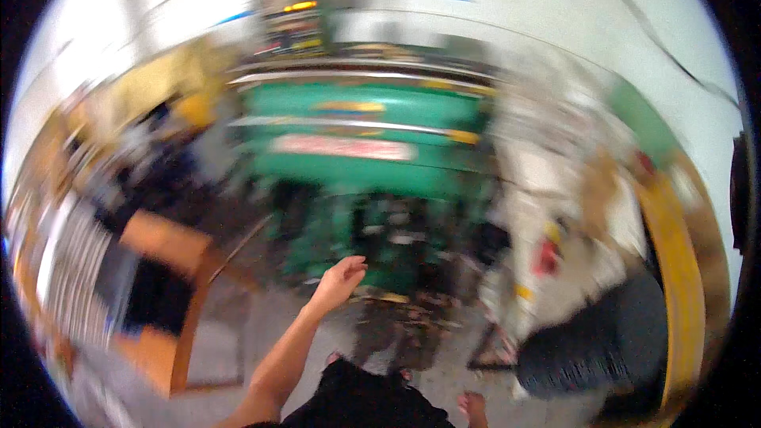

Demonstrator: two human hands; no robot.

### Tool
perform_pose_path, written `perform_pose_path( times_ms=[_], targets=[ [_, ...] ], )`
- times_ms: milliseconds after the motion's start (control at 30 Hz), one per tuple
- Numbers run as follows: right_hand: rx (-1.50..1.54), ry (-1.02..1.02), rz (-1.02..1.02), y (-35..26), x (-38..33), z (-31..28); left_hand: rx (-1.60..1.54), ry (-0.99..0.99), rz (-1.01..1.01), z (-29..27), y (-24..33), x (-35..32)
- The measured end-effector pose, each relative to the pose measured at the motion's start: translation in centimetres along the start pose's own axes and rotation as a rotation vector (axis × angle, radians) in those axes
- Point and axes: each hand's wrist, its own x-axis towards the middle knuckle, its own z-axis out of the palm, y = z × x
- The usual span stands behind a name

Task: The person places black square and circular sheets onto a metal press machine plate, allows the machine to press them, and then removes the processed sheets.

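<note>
My left hand (339,284) is held out in front of me, its fingers loosely curled, and nothing shows in it. Beyond it stands a large green machine (357,178) with metal bars across its front and a pale red label strip. My right hand (472,407) hangs low by my right side at the picture's lower edge. Its fingers are smeared and partly cut off, so I cannot make out their shape. Neither hand visibly touches anything. The whole view is blurred by motion.
To the left is an orange-brown wooden box frame (184,349), beside a stack of pale sheets (73,269). A dark grey padded object (594,341) lies to the right, near a yellow upright board (674,261). Scraps (412,321) litter the floor below the machine.
</note>
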Motion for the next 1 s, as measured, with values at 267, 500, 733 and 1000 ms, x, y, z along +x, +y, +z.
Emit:
perform_pose_path(
  times_ms=[267, 500, 733, 1000],
  targets=[
    [-0.674, -0.156, -0.109, -10.9, -6.7, 13.9, 0.859, 1.811, -0.249, -37.3, -7.9, -26.8],
    [-1.041, -0.391, -0.205, -15.0, -12.0, 28.3, -0.034, 1.566, -0.605, -51.1, -13.9, -39.2],
    [-0.839, -0.561, -0.393, -16.1, -5.0, 35.2, -0.346, 1.709, -0.152, -50.1, -12.9, -40.1],
    [-0.855, -0.699, -0.831, -25.3, -26.4, 41.9, -0.269, 1.521, -0.262, -45.4, -15.5, -49.0]
  ],
)
